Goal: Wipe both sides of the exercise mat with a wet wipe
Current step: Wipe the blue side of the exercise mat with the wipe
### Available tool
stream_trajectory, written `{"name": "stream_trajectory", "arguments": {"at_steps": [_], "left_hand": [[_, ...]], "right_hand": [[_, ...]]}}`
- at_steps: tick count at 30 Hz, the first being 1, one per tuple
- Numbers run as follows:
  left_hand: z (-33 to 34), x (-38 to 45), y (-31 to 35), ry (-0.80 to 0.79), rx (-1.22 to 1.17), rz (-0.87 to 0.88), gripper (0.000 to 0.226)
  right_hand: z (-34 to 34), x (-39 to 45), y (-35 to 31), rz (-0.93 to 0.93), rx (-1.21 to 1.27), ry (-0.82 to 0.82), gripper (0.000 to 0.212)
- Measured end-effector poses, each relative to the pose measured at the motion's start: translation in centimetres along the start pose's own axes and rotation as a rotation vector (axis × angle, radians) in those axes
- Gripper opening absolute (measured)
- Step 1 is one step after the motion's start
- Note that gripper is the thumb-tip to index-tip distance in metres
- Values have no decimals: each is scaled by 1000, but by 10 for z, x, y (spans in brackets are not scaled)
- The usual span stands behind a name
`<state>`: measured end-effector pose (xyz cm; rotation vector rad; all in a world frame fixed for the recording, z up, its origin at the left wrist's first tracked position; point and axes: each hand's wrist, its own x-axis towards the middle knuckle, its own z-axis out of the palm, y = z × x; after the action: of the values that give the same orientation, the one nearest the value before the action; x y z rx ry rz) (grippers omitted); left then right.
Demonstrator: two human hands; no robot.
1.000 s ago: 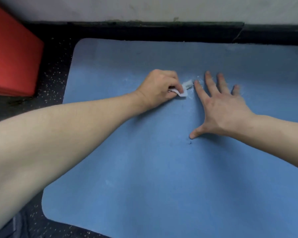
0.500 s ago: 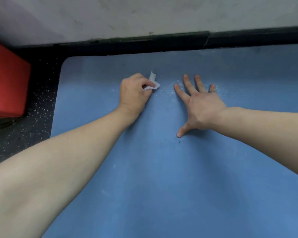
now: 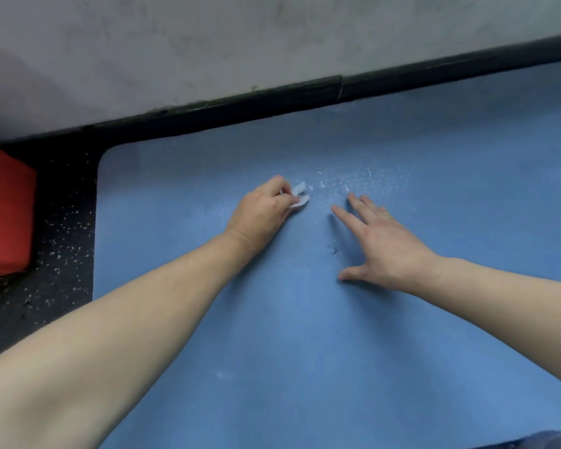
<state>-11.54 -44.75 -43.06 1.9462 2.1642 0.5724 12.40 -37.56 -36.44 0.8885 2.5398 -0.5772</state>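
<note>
the blue exercise mat (image 3: 305,335) lies flat on the dark speckled floor (image 3: 62,241), its far edge along the black baseboard (image 3: 272,98); the left hand (image 3: 259,215) rests on the mat, fingers curled and pinching a small white wet wipe (image 3: 300,197) that sticks out at its 2 o'clock; the right hand (image 3: 382,244) lies just beside it at 3 o'clock, fingers straight and spread, palm down, holding nothing; pale flecks (image 3: 353,186) dot the mat past the fingertips; a red block (image 3: 4,212) sits at 9 o'clock
</note>
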Motion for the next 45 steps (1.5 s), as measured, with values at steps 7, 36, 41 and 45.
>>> {"name": "stream_trajectory", "arguments": {"at_steps": [7,36,41,45], "left_hand": [[-8,14,-8,-52,132,-23,38],[-7,-38,30,-208,208,-58,17],[-7,-35,17,-63,94,-76,35],[-20,-17,-9,316,-141,-452,14]], "right_hand": [[3,3,-14,41,-33,-30,159],[12,-4,-30,11,-92,-83,157],[12,-6,-26,-6,-83,-88,158],[11,-6,-24,-16,-65,-86,156]]}}
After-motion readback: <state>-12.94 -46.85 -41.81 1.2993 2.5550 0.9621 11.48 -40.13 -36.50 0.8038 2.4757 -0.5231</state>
